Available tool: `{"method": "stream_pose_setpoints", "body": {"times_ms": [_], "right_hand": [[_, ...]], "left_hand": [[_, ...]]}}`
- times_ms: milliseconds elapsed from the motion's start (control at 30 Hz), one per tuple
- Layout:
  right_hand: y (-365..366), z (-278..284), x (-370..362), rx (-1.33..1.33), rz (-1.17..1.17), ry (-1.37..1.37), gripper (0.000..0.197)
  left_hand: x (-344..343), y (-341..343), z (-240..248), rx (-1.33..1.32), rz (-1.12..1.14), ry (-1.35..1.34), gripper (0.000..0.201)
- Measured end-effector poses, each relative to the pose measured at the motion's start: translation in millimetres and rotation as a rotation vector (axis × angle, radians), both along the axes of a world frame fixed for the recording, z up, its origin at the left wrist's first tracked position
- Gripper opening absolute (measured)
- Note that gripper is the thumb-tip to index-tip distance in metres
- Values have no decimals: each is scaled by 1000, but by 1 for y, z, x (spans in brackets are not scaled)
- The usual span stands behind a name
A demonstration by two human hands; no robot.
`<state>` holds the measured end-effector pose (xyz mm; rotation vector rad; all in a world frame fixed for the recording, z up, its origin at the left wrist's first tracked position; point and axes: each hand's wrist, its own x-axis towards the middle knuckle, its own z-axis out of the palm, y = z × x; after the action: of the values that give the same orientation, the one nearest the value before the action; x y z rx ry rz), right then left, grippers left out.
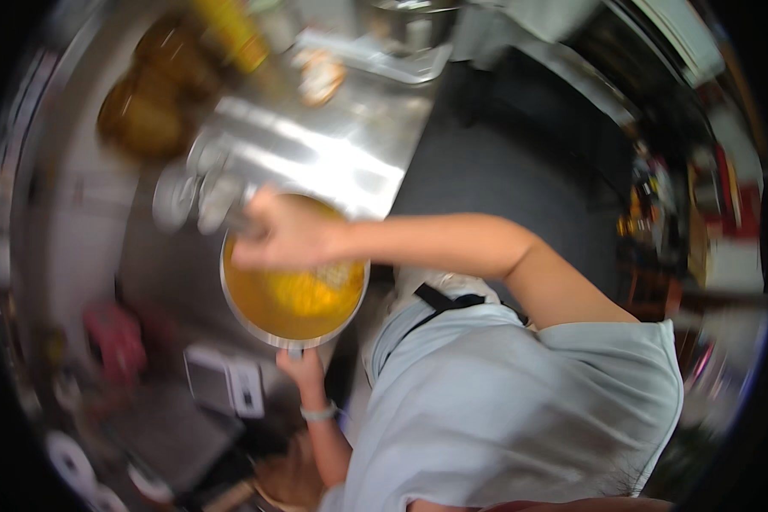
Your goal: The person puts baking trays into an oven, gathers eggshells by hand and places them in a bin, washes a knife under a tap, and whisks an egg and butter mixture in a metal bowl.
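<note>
A deep round pot with a pale rim stands over the metal counter, and a yellow mixture lies in its bottom. My left hand is closed round the pot's short handle at the rim. Above the pot, my right hand is wrapped round the metal handle of a whisk; its wires reach down into the yellow mixture. My right forearm crosses over the pot's far side and hides part of the rim. Motion blurs the right hand and the whisk handle.
Clear containers stand beside the pot, with brown round vessels beyond. A kitchen scale and a pink cloth-like thing are on the left. A white tray and a small orange-and-white item lie at the far end of the counter.
</note>
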<state>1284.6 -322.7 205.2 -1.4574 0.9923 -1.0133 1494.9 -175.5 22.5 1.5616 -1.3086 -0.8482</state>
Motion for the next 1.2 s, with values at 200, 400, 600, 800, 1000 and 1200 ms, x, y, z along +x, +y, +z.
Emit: {"method": "stream_pose_setpoints", "body": {"times_ms": [200, 400, 600, 800, 1000, 1200], "right_hand": [[-33, -64, 26, -200, 136, 5, 20], [-17, -23, -4, 375, 481, -95, 23], [-34, -22, 53, 233, 433, -174, 21], [-35, -77, 55, 26, 522, -184, 29], [-52, -21, 34, 292, 565, -94, 27], [-52, -31, 84, 45, 577, -135, 28]], "left_hand": [[-14, 4, 25, 66, 7, -3, 15], [-27, 13, 28, 67, 93, 61, 15], [-27, 11, 26, 100, 119, 136, 17], [-33, 10, 21, 55, 154, 122, 21], [-38, 10, 27, 42, 168, 136, 20], [-39, 9, 28, 69, 142, 151, 12]]}}
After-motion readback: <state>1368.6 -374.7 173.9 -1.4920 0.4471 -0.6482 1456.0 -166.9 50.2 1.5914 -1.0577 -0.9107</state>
